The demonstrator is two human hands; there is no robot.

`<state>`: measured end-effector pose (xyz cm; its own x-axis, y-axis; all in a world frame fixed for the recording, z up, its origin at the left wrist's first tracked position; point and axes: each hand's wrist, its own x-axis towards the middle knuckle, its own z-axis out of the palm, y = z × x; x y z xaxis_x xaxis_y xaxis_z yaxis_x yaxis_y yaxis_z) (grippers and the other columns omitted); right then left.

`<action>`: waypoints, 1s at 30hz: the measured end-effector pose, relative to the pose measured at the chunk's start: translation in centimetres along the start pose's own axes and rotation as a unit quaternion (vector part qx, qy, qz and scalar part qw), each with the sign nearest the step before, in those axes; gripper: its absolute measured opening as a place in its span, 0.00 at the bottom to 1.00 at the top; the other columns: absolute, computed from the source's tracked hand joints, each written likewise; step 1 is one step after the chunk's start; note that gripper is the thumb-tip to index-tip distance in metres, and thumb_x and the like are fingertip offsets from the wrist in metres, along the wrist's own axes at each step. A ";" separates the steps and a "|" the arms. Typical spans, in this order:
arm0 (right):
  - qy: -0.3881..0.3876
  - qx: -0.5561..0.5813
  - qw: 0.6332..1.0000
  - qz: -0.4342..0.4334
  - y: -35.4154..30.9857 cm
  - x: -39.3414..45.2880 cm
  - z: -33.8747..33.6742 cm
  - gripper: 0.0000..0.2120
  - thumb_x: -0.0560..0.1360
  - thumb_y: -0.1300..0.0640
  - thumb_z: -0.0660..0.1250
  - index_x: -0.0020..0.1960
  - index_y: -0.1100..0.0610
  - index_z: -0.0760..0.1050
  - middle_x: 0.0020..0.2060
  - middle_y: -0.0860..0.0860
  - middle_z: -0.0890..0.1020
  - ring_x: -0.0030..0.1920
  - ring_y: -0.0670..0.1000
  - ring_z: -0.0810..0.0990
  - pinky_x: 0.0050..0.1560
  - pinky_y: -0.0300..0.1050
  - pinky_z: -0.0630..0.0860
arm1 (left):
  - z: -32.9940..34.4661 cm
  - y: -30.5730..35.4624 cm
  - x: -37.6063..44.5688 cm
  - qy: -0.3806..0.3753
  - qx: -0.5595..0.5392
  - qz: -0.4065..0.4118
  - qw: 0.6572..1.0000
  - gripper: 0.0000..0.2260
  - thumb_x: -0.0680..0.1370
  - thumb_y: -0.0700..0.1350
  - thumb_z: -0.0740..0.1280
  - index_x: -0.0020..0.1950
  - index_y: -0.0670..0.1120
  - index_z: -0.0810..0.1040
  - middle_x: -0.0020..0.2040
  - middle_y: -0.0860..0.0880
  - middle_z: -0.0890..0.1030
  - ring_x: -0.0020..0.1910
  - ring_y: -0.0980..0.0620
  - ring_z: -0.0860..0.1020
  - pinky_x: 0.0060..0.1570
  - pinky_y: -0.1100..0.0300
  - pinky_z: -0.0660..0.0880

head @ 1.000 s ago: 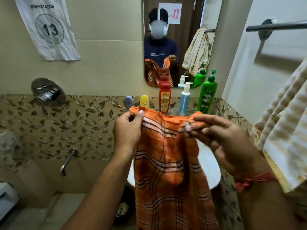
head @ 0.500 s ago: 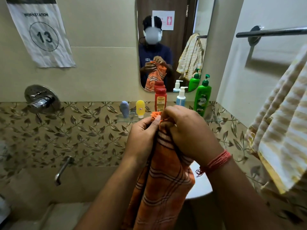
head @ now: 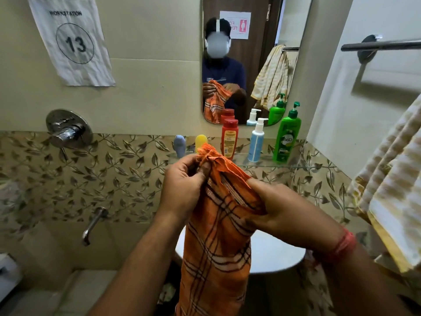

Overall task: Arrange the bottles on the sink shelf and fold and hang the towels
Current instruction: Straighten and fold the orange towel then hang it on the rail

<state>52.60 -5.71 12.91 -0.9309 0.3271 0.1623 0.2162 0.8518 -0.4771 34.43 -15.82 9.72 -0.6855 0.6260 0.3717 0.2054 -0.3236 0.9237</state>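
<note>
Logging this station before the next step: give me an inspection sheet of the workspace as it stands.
Surface: glass shelf under the mirror, above a white sink.
Job's things: five bottles upright in a row on the shelf: blue-grey bottle, yellow bottle, red bottle, white pump bottle, green pump bottle. Orange checked towel folded lengthwise, hanging down from both hands. Striped yellow towel hangs at right.
Clutter: nothing seen.
Grippers: left hand pinches the towel's top; right hand grips its side edge.
Cables: nothing seen.
Surroundings: towel bar, bare where visible; wall tap; workstation 13 sign.
</note>
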 end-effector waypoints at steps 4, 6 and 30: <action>0.077 -0.192 0.977 -0.043 -0.8 -1.2 -2.8 0.11 0.73 0.47 0.66 0.55 0.46 0.73 0.45 0.43 0.81 0.45 0.45 0.80 0.51 0.46 0.80 | 0.2 -0.8 -0.3 -0.010 0.024 -0.010 1.000 0.07 0.81 0.42 0.65 0.55 0.48 0.82 0.49 0.52 0.87 0.52 0.55 0.84 0.49 0.62 0.80; 0.142 -0.262 0.947 -0.118 -3.2 -1.2 -2.6 0.13 0.72 0.44 0.64 0.55 0.48 0.74 0.44 0.44 0.81 0.45 0.46 0.78 0.53 0.43 0.73 | 0.4 -1.0 -0.1 0.005 0.005 -0.030 1.000 0.08 0.82 0.42 0.65 0.57 0.47 0.82 0.50 0.51 0.87 0.52 0.53 0.84 0.50 0.58 0.81; 0.293 0.224 0.916 -0.160 4.1 2.3 -7.6 0.14 0.74 0.72 0.68 0.56 0.61 0.75 0.53 0.55 0.78 0.57 0.54 0.80 0.56 0.49 0.79 | 2.1 2.2 2.8 0.040 -0.022 0.062 0.997 0.07 0.83 0.49 0.62 0.57 0.51 0.79 0.49 0.51 0.86 0.51 0.51 0.84 0.52 0.52 0.82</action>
<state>53.56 1.68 17.89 -0.5802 0.3651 0.7280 -0.3037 0.7324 -0.6094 34.43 -13.32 13.03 -0.7103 0.5214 0.4728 0.2629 -0.4266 0.8654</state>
